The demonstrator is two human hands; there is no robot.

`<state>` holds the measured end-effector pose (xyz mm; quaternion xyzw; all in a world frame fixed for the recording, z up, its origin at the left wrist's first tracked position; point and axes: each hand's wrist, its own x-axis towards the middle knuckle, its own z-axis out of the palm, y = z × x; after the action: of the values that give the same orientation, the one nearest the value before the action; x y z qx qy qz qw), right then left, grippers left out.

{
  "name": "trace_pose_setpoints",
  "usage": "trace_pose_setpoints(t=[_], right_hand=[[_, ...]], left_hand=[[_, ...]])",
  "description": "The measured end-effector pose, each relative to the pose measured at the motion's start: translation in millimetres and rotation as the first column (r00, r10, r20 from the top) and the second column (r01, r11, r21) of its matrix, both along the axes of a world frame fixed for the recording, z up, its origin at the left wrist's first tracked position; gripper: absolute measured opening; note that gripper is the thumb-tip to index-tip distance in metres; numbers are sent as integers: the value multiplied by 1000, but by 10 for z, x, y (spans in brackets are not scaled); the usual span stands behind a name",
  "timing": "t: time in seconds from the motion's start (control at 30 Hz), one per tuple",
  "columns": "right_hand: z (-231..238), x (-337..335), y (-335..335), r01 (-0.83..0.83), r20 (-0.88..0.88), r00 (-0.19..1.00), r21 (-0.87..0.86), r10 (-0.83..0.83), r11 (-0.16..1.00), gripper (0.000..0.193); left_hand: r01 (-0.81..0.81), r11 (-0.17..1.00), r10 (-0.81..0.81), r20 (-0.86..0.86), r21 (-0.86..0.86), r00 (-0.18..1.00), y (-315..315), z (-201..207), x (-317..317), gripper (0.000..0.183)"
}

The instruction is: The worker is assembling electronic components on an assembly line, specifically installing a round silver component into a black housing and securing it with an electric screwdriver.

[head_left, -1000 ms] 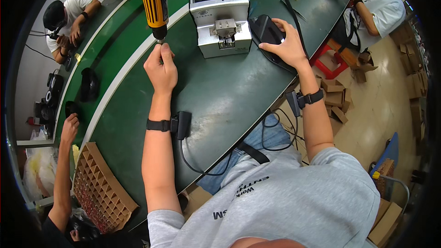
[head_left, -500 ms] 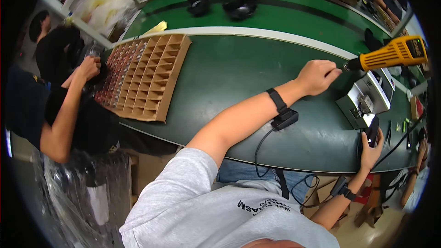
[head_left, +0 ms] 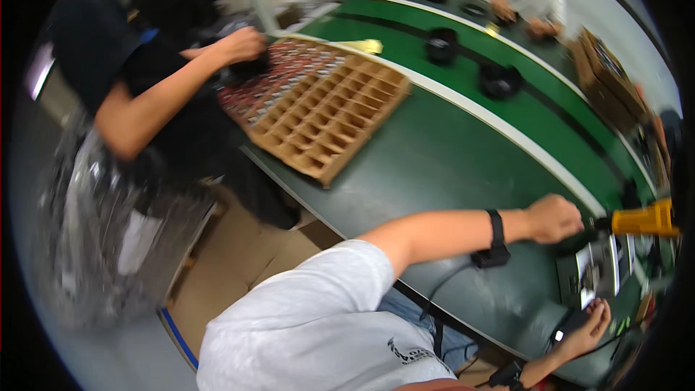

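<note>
My left hand [head_left: 554, 219] is closed in a fist beside the dark nozzle of a yellow heat gun [head_left: 643, 220]. Anything inside those fingers is hidden. Below the heat gun stands a silver metal box fixture [head_left: 572, 275] on the green bench. In front of this fixture, my right hand [head_left: 592, 326] has its fingers curled at a smooth black part [head_left: 567, 327] with a bright spot on it. Motion smears the picture, so the grip on the black part shows only roughly. Both wrists carry black strapped devices.
A cardboard divider tray [head_left: 340, 119], partly filled with small reddish parts, lies left on the bench [head_left: 427, 145]. Beside it a person's hand [head_left: 242, 45] works. Black round parts [head_left: 499, 81] lie on the green conveyor belt. Another person sits across; cardboard boxes [head_left: 608, 76] stand far right.
The whole view has swung left, so the bench and tools sit further right and lower. My left hand stays closed near the heat gun nozzle. My right hand remains at the black part.
</note>
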<state>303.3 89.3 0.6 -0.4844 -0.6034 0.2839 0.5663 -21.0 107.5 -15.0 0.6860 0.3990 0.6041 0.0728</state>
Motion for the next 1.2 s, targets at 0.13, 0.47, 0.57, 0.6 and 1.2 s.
trace_pose_setpoints(t=[0.13, 0.47, 0.57, 0.6, 1.2], right_hand=[[882, -1298, 29, -155, 2, 986, 401, 169, 903, 52], [1428, -1874, 1009, -863, -414, 361, 193, 836, 468, 32], [1458, -1990, 1191, -846, -376, 412, 182, 830, 502, 33], [1479, -2004, 1243, -854, -327, 425, 164, 844, 494, 36], [1769, -2376, 824, -980, 74, 200, 42, 977, 197, 32]], left_hand=[[-41, 990, 63, -156, 138, 986, 93, -190, -19, 29], [-312, 949, 306, -350, 43, 885, 62, -274, -473, 35], [-479, 857, 362, -441, -189, 821, -52, -316, -658, 54], [-537, 823, 412, -453, -188, 790, -102, -310, -703, 63], [-675, 549, 267, -662, -492, 700, -93, 22, -593, 82]])
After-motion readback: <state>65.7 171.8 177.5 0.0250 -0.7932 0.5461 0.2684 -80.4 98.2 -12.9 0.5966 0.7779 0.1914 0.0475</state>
